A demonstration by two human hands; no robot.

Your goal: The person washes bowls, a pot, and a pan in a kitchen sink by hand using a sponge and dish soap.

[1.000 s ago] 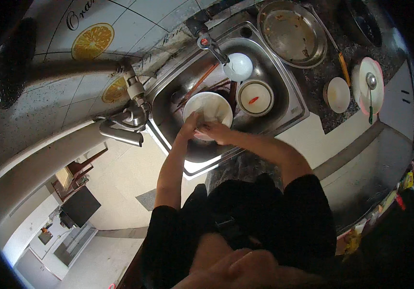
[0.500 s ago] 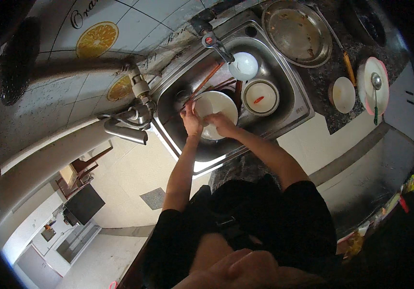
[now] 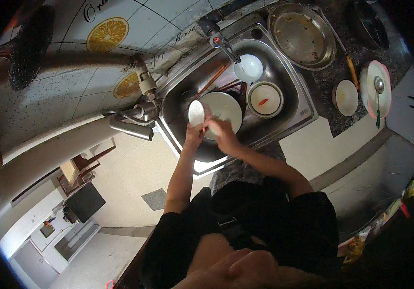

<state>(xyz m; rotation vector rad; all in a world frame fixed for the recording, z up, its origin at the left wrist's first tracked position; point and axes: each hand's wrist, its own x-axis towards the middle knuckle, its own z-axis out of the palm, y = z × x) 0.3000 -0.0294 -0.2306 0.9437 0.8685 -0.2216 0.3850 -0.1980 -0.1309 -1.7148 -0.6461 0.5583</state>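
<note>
Small bowl (image 3: 196,112) now in plain view, in the left hand (image 3: 195,135).
A second ago both hands were low in the big bowl (image 3: 226,108); now the small one shows by its left rim, over the sink (image 3: 291,103), so the work seems centred there. The left grip is clamped on its near edge; the right hand (image 3: 224,136) is blurred close by, its grip unclear.

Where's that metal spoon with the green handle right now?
In the head view, the spoon rests on the pink-rimmed white dish toward the right side, just right of the small bowl on the counter.
</note>
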